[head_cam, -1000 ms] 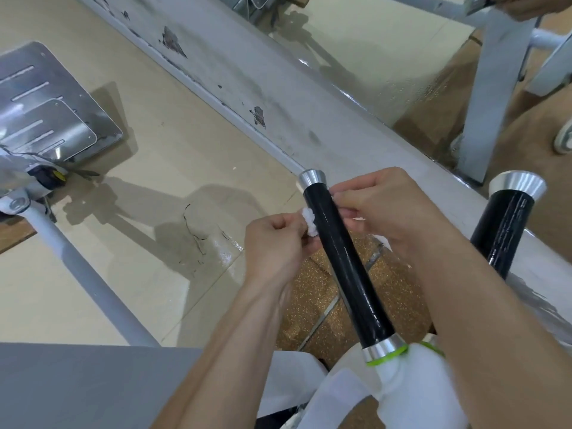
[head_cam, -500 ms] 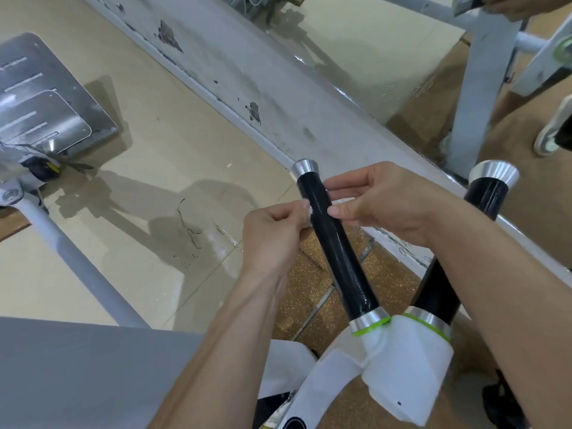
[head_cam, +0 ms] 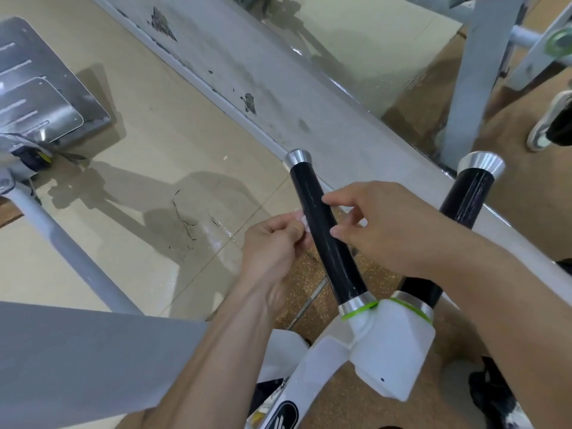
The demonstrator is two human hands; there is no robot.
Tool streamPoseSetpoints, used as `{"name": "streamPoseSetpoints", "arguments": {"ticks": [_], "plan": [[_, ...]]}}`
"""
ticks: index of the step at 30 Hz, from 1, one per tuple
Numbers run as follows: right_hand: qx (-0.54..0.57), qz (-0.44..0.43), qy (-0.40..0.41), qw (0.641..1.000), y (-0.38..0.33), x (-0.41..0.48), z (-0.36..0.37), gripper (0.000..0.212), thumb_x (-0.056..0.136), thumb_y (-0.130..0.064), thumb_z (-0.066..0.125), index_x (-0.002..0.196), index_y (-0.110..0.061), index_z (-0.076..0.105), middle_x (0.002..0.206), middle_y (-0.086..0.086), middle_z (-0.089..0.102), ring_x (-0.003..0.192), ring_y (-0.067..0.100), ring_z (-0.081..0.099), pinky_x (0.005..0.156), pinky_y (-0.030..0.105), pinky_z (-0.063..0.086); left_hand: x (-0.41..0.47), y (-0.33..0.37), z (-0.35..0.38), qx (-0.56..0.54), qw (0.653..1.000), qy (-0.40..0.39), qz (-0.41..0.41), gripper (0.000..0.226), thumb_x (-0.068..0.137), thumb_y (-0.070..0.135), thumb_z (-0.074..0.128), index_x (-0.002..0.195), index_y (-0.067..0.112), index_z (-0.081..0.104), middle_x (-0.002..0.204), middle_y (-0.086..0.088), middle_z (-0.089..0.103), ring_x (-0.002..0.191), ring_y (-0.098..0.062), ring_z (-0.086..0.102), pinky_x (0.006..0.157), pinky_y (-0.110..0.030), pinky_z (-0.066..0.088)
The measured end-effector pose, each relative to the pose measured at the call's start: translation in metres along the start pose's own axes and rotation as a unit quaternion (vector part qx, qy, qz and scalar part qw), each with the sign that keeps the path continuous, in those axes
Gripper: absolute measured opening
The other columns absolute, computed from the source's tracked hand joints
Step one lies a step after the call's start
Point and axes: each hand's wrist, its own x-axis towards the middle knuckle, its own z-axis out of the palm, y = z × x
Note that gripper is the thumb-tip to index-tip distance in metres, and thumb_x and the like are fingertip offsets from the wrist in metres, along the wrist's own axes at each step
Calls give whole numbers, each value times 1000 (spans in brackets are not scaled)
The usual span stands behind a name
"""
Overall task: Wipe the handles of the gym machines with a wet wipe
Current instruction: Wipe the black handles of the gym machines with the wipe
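Two black handles with silver end caps rise from a white machine joint (head_cam: 393, 345). The left handle (head_cam: 325, 243) stands between my hands; the right handle (head_cam: 470, 193) is partly hidden behind my right forearm. A white wet wipe (head_cam: 305, 222) passes behind the left handle, and only small bits of it show. My left hand (head_cam: 272, 246) pinches one end of the wipe at the handle's left side. My right hand (head_cam: 380, 224) holds the other end at the handle's right side, with its forefinger and thumb touching the black grip.
A scuffed white ledge (head_cam: 247, 75) runs diagonally behind the handles. At the far left stands a metal footplate (head_cam: 40, 88) on a white frame tube (head_cam: 71, 249). A grey pad (head_cam: 77, 351) fills the lower left. A white machine post (head_cam: 464, 75) and a shoe (head_cam: 548, 122) are at upper right.
Both hands have slid down the left handle from near its silver cap to about its middle, taking the wipe with them. The view has shifted a little.
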Motion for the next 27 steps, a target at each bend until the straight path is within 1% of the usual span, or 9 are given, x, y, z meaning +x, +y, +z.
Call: {"name": "streamPoseSetpoints", "arguments": {"ticks": [3,5,8,11,13,17,21,24,27], "plan": [[32,10,-16,999,6,-4,2,47,90,-29,62,134,-37,47,89,-16,62,88,1,58,69,12,37,-6,-4,-8,75,996,-21,36,24,92,1,55,77,9,72,62,0,67,56,-7,58,56,-16,49],[48,12,-24,998,10,-1,-2,49,88,-27,65,133,-38,49,94,-17,65,87,-2,59,70,10,38,-7,0,-9,133,989,-20,64,24,92,5,56,75,10,73,61,-2,65,53,-6,55,55,-16,47],[53,1,-4,999,11,-4,-6,48,87,-24,65,132,-35,51,109,-20,64,90,-4,60,76,9,39,-4,5,-4,136,987,13,81,30,92,14,58,66,13,71,61,-5,63,54,-10,51,59,-23,48],[-84,-29,92,992,9,-18,-1,35,94,-28,53,129,-30,54,101,-11,69,97,11,61,84,28,48,-8,0,2,212,973,21,85,42,95,28,52,57,15,62,57,-4,56,55,-18,45,58,-32,40],[-95,-41,137,985,8,-33,5,28,95,-25,49,120,-26,61,96,-3,70,96,19,61,84,39,49,-18,-6,-1,297,950,23,92,44,96,34,48,60,11,57,56,-3,50,52,-16,40,56,-28,36],[-73,-50,189,978,15,-48,20,19,91,-17,54,102,-20,70,83,1,71,81,22,61,72,38,50,-42,-12,-7,385,914,11,129,48,97,35,44,53,16,43,40,11,33,36,-8,29,41,-19,22],[-34,-42,235,971,15,-45,25,18,88,-16,58,98,-21,72,82,2,72,77,23,62,69,37,51,-58,-21,-11,430,876,8,217,50,98,34,42,51,22,34,42,7,30,45,-8,34,45,-22,22],[-27,-38,237,970,17,-45,25,20,88,-17,59,101,-24,72,82,-2,72,77,19,62,69,34,49,-63,-23,-16,421,881,-10,217,47,98,35,43,55,17,41,46,7,34,47,-8,34,47,-20,24],[-1,-41,236,971,19,-47,23,20,89,-16,59,101,-23,72,83,-5,71,77,16,63,70,34,50,-56,-25,-12,326,930,-8,168,40,96,35,45,70,8,60,59,-8,57,57,-21,53,58,-33,48]]}}
